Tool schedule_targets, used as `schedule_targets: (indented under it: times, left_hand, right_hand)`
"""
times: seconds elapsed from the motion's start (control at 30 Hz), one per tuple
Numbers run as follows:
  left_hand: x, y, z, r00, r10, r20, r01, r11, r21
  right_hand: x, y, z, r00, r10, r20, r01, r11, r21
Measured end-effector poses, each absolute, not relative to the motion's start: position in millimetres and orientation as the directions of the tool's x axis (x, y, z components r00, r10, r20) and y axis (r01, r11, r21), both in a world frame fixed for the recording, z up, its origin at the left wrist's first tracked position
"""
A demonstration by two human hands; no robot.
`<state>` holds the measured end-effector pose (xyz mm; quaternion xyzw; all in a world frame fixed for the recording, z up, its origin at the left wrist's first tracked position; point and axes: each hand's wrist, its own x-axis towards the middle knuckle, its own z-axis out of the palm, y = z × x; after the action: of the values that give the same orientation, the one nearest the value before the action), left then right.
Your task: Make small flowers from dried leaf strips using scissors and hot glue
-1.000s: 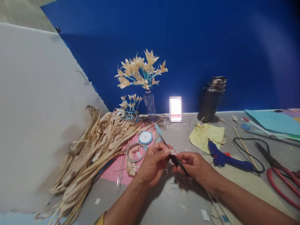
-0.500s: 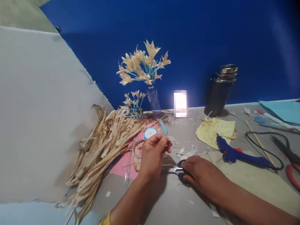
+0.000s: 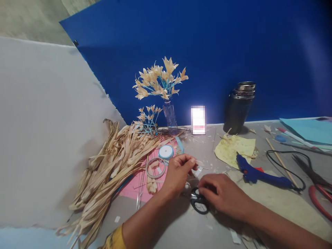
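My left hand [image 3: 178, 173] is raised a little above the table, its fingertips pinched on a small pale husk piece [image 3: 199, 163]. My right hand [image 3: 223, 195] rests low on the table with its fingers curled over the black-handled scissors [image 3: 198, 203], which lie flat on the grey surface. The two hands are close together, the right just below and right of the left. Small pale cuttings [image 3: 207, 167] lie scattered on the table behind them.
A heap of dried corn husks [image 3: 114, 162] lies at left over pink paper [image 3: 135, 185], with tape rolls [image 3: 166, 152]. Behind stand a vase of husk flowers [image 3: 162, 83] and a dark flask [image 3: 238, 107]. A blue glue gun [image 3: 256, 173], yellow paper [image 3: 237, 147], sticks and red scissors [image 3: 319, 200] lie right.
A second ago both hands held the scissors and husk piece up together. The right hand has since lowered the scissors flat onto the table; the left still pinches the piece.
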<state>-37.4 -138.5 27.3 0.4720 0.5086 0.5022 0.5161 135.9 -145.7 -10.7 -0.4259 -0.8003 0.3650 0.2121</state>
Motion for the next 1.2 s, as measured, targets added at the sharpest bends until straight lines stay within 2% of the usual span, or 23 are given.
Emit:
schedule_targets:
  times: [0.13, 0.27, 0.47, 0.63, 0.87, 1.07, 1.2]
  left_hand:
    - [-36.3, -139.4, 21.3, -0.023, 1.000, 0.010, 0.044, -0.009, 0.999]
    - [-37.1, -141.3, 18.4, 0.048, 0.999, 0.013, 0.069, -0.017, 0.997]
    - [-34.0, -144.7, 8.1, 0.087, 0.989, -0.117, -0.263, 0.136, 0.955]
    - [-28.2, -147.4, 8.8, 0.027, 0.994, -0.107, -0.180, 0.110, 0.978]
    - [-30.2, -144.6, 7.5, 0.004, 0.988, -0.155, -0.036, 0.155, 0.987]
    - [-29.6, -145.0, 1.1, 0.103, 0.948, -0.302, -0.210, 0.317, 0.925]
    - [-31.3, -143.2, -1.1, 0.148, 0.937, -0.316, -0.292, 0.346, 0.891]
  right_hand:
    - [138.5, -138.5, -5.6, -0.313, 0.948, 0.057, 0.272, 0.147, -0.951]
    - [140.0, -131.4, -7.7, -0.264, 0.964, 0.036, 0.114, 0.068, -0.991]
    - [140.6, -131.5, -8.3, -0.169, 0.975, 0.145, 0.168, 0.174, -0.970]
    - [138.3, -135.7, -6.6, -0.225, 0.956, 0.186, 0.231, 0.238, -0.944]
    - [139.7, -130.5, -10.4, -0.318, 0.946, 0.063, 0.251, 0.148, -0.957]
    - [140.2, -131.8, -10.1, -0.285, 0.956, 0.072, 0.279, 0.154, -0.948]
    - [139.4, -131.5, -4.4, -0.284, 0.953, 0.103, 0.301, 0.190, -0.934]
